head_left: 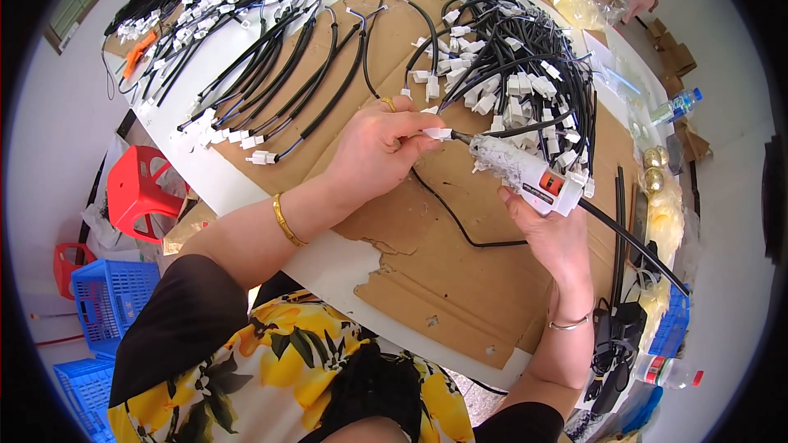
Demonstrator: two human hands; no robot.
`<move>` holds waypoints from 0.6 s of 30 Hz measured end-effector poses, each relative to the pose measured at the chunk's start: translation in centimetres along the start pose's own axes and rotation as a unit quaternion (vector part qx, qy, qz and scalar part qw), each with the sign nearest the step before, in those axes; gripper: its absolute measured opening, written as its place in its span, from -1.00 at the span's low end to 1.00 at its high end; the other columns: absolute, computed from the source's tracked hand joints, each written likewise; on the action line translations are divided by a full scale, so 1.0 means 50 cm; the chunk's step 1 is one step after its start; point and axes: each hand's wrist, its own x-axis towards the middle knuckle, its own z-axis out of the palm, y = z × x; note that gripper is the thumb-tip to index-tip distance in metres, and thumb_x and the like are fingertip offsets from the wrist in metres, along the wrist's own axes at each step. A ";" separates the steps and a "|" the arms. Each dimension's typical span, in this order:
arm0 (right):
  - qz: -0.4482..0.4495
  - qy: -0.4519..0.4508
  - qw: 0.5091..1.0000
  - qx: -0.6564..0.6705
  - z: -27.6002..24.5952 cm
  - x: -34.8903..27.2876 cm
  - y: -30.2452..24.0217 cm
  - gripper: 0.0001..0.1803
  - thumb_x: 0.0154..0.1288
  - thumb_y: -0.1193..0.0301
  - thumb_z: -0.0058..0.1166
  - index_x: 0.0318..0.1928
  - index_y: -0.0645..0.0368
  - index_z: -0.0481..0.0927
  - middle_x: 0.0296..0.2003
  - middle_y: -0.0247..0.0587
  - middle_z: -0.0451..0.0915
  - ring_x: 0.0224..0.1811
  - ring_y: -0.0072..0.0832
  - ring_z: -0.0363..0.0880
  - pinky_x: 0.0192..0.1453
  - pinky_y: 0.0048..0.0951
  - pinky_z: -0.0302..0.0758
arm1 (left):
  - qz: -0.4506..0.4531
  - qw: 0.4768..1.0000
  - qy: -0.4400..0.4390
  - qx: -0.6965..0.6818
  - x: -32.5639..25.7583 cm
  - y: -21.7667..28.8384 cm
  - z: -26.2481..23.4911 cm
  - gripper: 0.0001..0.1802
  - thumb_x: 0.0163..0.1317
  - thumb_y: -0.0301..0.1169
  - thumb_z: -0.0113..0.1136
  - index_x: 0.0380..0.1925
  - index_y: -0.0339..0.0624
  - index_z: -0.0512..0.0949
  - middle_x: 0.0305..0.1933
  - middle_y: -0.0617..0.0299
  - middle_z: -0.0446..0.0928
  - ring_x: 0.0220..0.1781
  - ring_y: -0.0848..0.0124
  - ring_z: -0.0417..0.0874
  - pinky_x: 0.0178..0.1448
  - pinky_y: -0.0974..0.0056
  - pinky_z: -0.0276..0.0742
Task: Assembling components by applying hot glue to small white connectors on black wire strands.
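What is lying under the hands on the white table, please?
A torn brown cardboard sheet lies on the white table, under black cables. What the cardboard covers cannot be seen.

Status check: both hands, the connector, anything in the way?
Left hand pinches white connector on black cable. Right hand grips glue gun, nozzle at connector. Cable pile close behind, not touching.

Black sleeves, yellow-flowered apron, gold bangle (286, 221), gold ring (387, 103), silver bracelet (569, 324).
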 end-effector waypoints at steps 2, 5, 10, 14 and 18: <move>0.002 0.001 1.000 0.005 0.000 -0.002 -0.002 -0.81 0.03 0.48 0.14 -0.30 0.27 0.56 -0.55 -0.45 0.49 -0.50 -0.75 0.34 -0.41 -0.66 0.34 | 0.022 1.000 0.006 0.015 0.000 0.000 -0.001 -0.77 -0.10 -0.68 0.19 -0.37 -0.23 0.56 -0.55 0.23 0.45 -0.54 0.44 0.41 -0.45 0.41 0.30; 0.013 0.001 0.999 0.041 0.001 -0.001 -0.004 -0.81 0.03 0.48 0.13 -0.30 0.27 0.55 -0.54 -0.45 0.49 -0.50 -0.75 0.33 -0.41 -0.66 0.33 | 0.049 0.998 0.016 0.035 0.000 -0.002 0.000 -0.76 -0.12 -0.67 0.20 -0.38 -0.21 0.56 -0.56 0.23 0.45 -0.54 0.40 0.41 -0.45 0.38 0.31; 0.024 0.001 0.999 0.037 0.000 0.002 -0.004 -0.81 0.03 0.49 0.13 -0.30 0.29 0.54 -0.52 -0.45 0.49 -0.49 -0.75 0.34 -0.41 -0.67 0.33 | 0.062 0.997 0.023 0.036 0.003 -0.001 -0.001 -0.75 -0.13 -0.67 0.21 -0.38 -0.21 0.56 -0.56 0.23 0.46 -0.54 0.40 0.41 -0.45 0.38 0.31; 0.019 0.006 0.998 0.057 0.000 0.003 -0.004 -0.81 0.02 0.50 0.12 -0.30 0.29 0.54 -0.52 -0.45 0.49 -0.49 -0.75 0.34 -0.40 -0.66 0.33 | 0.036 0.998 0.024 0.039 0.003 0.002 0.000 -0.79 -0.14 -0.60 0.22 -0.40 -0.18 0.57 -0.58 0.21 0.44 -0.54 0.33 0.43 -0.43 0.33 0.34; 0.026 0.005 0.999 0.040 -0.001 0.002 -0.009 -0.80 0.01 0.48 0.13 -0.30 0.28 0.55 -0.51 -0.43 0.52 -0.48 -0.75 0.37 -0.39 -0.66 0.34 | -0.019 0.999 0.025 -0.035 0.001 0.000 0.003 -0.86 -0.09 -0.57 0.22 -0.44 -0.18 0.56 -0.61 0.22 0.40 -0.55 0.40 0.44 -0.46 0.34 0.34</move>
